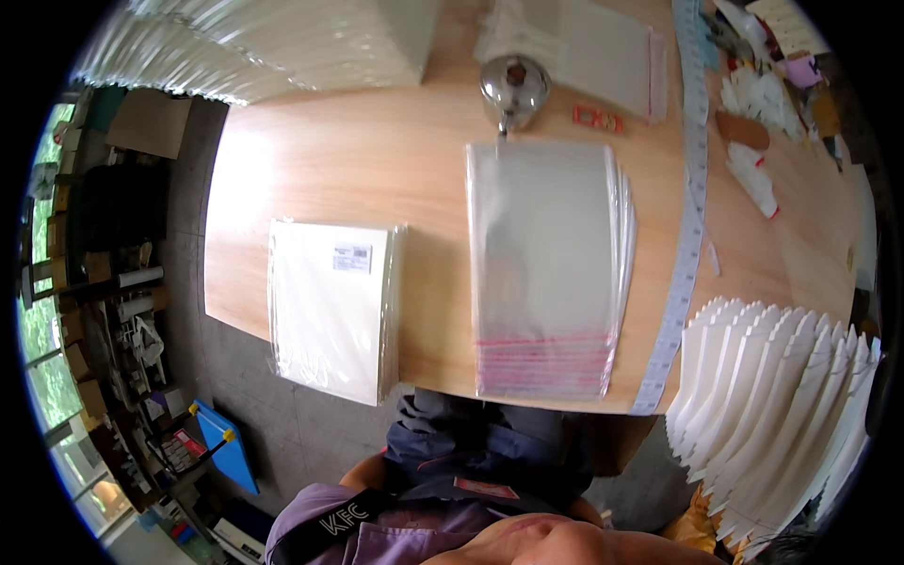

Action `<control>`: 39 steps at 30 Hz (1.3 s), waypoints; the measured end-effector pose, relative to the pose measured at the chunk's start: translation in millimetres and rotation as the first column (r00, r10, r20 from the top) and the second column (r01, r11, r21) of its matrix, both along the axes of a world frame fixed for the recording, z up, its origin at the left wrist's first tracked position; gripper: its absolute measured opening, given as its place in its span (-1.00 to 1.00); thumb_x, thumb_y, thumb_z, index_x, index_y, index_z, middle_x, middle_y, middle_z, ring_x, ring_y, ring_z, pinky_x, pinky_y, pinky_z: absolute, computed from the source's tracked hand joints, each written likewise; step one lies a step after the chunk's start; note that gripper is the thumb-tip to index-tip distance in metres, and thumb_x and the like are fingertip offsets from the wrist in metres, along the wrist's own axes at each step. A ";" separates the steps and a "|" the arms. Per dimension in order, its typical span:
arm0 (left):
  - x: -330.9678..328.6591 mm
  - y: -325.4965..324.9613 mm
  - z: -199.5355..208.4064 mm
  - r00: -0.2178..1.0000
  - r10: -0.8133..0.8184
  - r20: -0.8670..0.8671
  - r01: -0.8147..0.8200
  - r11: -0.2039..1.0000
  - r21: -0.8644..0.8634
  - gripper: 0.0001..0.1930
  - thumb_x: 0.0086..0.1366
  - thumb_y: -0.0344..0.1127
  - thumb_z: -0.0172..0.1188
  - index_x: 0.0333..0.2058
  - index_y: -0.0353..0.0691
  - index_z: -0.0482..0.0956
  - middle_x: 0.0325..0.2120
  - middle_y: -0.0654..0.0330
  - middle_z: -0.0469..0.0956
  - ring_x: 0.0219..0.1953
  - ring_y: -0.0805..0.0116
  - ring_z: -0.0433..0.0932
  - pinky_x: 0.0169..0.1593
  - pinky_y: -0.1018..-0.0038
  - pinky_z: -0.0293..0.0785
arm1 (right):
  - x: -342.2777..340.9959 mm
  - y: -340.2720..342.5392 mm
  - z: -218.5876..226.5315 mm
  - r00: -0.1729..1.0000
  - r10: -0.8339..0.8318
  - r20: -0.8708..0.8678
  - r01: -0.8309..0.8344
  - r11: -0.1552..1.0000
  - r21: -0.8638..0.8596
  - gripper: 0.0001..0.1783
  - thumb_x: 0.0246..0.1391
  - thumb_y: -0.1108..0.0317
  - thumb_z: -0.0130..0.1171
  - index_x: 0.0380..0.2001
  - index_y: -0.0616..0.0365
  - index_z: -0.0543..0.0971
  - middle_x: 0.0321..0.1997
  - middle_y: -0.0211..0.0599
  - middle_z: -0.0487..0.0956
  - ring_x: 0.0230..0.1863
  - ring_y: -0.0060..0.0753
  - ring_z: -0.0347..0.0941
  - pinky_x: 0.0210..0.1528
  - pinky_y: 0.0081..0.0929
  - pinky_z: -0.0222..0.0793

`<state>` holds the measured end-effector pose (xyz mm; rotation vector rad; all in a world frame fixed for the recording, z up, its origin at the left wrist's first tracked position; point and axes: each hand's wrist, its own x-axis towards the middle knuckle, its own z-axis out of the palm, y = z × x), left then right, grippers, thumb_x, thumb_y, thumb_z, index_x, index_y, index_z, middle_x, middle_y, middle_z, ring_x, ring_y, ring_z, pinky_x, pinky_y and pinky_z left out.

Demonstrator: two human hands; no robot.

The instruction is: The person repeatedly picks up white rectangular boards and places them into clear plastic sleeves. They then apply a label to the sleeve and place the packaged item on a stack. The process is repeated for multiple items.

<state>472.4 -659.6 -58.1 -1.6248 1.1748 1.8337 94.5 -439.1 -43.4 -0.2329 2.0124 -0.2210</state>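
Neither of my hands shows; only a bit of bare left arm appears beside my purple shirt, below the table edge. Nearest to me on the wooden table lie two stacks. On the left, white sheets wrapped in clear plastic carry a small printed label and overhang the front edge. To their right is a fanned pile of clear plastic bags, with pink-red strips across the end towards me. Just beyond the bags stands a round shiny metal dispenser with a narrow spout.
Many plastic-wrapped packs fill the far left. More clear bags and a small red packet lie at the back. A measuring tape strip crosses the table. Serrated white sheets stand at the right; a blue trolley is on the floor.
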 end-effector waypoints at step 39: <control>-92.5 -50.4 177.7 0.589 -0.715 -0.377 -0.326 0.216 -0.920 -0.81 0.11 -0.56 0.05 -0.27 -0.28 0.52 -0.34 0.09 0.56 -0.28 0.21 0.54 -0.15 0.42 0.41 | -141.7 85.7 365.5 0.503 -0.845 0.183 0.211 -0.086 -0.974 -0.61 0.06 -0.02 0.07 -0.42 0.13 0.51 -0.61 -0.42 0.50 -0.73 -0.66 0.29 -0.77 -0.70 0.14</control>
